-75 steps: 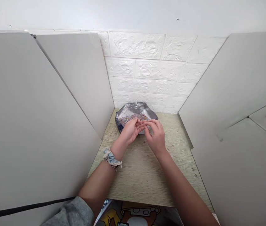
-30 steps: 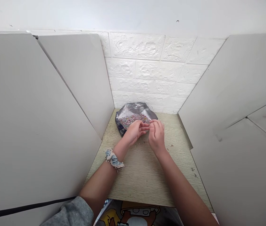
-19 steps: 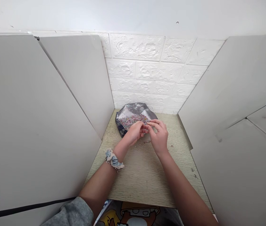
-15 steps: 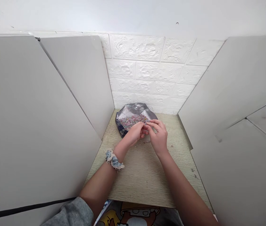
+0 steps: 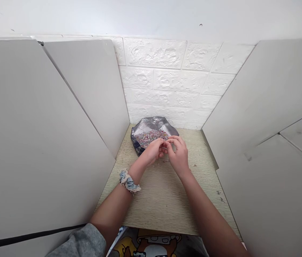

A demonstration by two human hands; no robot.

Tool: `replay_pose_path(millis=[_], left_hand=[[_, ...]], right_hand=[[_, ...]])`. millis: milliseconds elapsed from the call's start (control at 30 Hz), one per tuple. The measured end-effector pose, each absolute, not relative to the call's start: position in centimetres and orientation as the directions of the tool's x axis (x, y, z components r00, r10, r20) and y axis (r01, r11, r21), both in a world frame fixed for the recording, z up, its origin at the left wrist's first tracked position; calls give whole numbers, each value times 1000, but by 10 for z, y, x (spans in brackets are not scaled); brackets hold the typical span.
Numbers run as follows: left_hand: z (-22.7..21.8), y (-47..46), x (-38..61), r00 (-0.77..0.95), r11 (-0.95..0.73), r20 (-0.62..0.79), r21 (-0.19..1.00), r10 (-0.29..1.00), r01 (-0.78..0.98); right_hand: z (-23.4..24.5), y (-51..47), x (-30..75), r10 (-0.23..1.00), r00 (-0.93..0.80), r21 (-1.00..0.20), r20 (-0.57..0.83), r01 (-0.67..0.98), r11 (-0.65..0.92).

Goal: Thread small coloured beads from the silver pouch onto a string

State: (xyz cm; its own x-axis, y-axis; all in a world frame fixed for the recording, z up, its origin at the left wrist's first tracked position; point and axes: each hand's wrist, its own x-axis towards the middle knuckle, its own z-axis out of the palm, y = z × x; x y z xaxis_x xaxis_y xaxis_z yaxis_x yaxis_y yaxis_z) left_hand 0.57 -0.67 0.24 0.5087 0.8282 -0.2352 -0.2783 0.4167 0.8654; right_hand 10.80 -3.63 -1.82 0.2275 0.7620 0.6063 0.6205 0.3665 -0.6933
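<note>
A bag with a silvery lining (image 5: pixel 151 123) lies against the brick-patterned wall, its inside heaped with small multicoloured beads (image 5: pixel 152 135). Just in front of the beads, my left hand (image 5: pixel 155 150) is closed, thumb and forefinger pinched together. My right hand (image 5: pixel 178 153) meets it fingertip to fingertip, also in a pinch. Whatever sits between the fingertips is too small to make out. A few loose beads (image 5: pixel 165 161) lie on the wooden board below my hands. Around my left wrist is a light blue scrunchie with a lace edge (image 5: pixel 129 182).
Pale panels rise on the left (image 5: pixel 46 142) and right (image 5: pixel 268 142) of the wood-grain tabletop (image 5: pixel 164 207). White brick-patterned wall (image 5: pixel 156 57) closes off the back. Two small metal fittings (image 5: pixel 220 196) sit near the tabletop's right edge. A black strap (image 5: pixel 33 235) crosses at lower left.
My right hand has shifted slightly left, its fingertips still against those of my left hand. The left hand and the bag have stayed nearly in place.
</note>
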Motion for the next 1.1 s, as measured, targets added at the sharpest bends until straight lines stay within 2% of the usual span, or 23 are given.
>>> replay_pose_path(millis=[300,600,900,1100], left_hand=[[4,-7,5,498,387,-223,886,838,-256],[1,-6,5,514,383,-219,893,829,-238],[11,-10,5,580,422,-238,883,779,-204],[8,-9,3,573,342,-204,929,794,-143]], right_hand=[[-18,-37,110,758,286,-743,586,563,362],[-17,-37,109,787,202,-724,582,569,389],[-17,-38,108,772,201,-716,604,563,413],[-16,-38,110,780,227,-737,583,551,391]])
